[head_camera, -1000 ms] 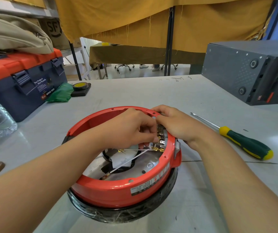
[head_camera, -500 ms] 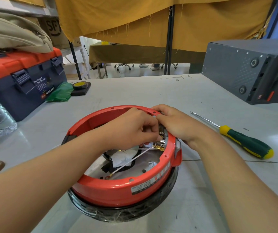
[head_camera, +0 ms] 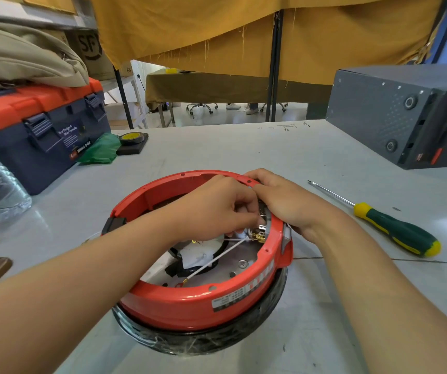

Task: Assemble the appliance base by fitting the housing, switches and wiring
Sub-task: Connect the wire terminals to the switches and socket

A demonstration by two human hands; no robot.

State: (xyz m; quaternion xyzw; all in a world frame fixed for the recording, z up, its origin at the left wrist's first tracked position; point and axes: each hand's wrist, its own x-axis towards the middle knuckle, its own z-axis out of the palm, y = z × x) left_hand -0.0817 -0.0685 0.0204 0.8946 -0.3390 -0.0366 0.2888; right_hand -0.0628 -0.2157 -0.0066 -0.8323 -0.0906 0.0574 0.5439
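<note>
Housing (head_camera: 190, 306) rim: both hands' curled fingers (head_camera: 244, 209) meet at its switch (head_camera: 261, 229).

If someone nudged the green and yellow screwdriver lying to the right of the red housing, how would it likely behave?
The screwdriver would probably roll: its handle looks rounded and it lies free on the smooth table. It looks rigid, with a thin straight metal shaft, so it should move as one piece. Most of its bulk is in the thick handle, so it may pivot about that end.
</note>
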